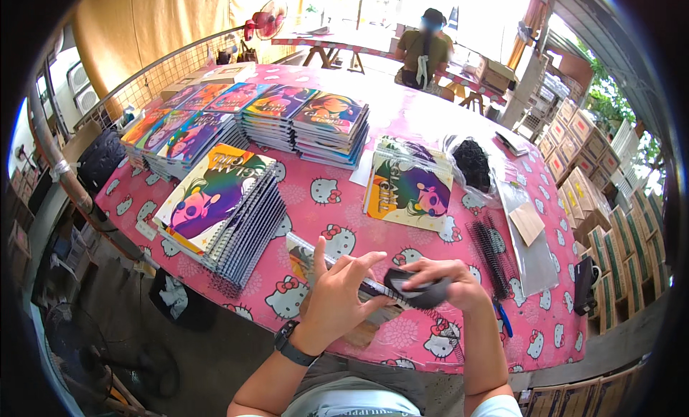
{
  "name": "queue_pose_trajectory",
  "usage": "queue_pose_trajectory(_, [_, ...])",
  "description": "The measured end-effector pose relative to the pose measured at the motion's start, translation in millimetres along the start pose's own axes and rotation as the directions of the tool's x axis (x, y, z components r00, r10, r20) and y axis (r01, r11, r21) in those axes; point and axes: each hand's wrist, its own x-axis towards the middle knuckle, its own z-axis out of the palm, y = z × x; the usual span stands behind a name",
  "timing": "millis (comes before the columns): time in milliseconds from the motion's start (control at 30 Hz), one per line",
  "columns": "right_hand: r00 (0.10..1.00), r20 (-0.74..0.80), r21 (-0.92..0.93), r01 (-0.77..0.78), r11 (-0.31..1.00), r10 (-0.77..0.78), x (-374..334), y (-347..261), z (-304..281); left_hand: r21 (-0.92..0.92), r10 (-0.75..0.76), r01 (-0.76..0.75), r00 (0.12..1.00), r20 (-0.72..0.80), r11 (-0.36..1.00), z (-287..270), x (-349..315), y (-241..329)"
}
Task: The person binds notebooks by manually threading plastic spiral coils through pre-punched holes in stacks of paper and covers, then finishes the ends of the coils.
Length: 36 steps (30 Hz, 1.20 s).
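My left hand [343,286], with a dark watch on its wrist, grips a notebook [300,258] held on edge near the table's front. Its thumb and fingers lie along the bound edge. My right hand [463,289] is closed on a black rounded tool [425,289] pressed close to that edge; blur hides its exact kind. A loose spiral coil [451,326] trails below the right hand. Beyond the hands lies a small pile of notebooks [410,187] with a colourful cartoon cover. To the left stands a tall stack of coil-bound notebooks [219,198].
Several more book stacks [330,119] fill the table's far left. On the right are black binding coils [491,253], blue-handled pliers [504,320], a plastic bag of black material [472,166] and a brown card [527,223]. A person [425,51] sits at a far table. Cartons [581,141] stand right.
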Motion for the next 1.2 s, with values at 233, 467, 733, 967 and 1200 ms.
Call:
queue_pose_trajectory(233, [0.999, 0.025, -0.096, -0.018, 0.995, 0.02, 10, -4, 5, 0.196, 0.095, -0.071, 0.989, -0.116, 0.978, -5, -10, -16])
queue_pose_trajectory(467, [0.997, -0.033, -0.135, 0.061, 0.989, -0.066, 16, -16, 20, 0.133, 0.103, -0.085, 0.986, -0.135, 0.988, -5, -10, -18])
queue_pose_trajectory(733, [0.987, 0.075, -0.968, 0.107, 0.226, -0.145, 12, -48, 56, 0.197, 0.043, -0.053, 0.997, 0.058, 0.979, -10, 8, -23])
queue_pose_trajectory(967, [0.975, 0.134, -0.966, 0.168, 0.194, -0.177, 9, -48, 48, 0.171, 0.07, -0.078, 0.996, 0.049, 0.982, -11, 9, -18])
queue_pose_trajectory(1200, [0.986, 0.166, -0.964, 0.163, 0.208, -0.004, 2, -61, 53, 0.181, 0.089, -0.091, 0.996, 0.02, 0.979, -13, 4, -18])
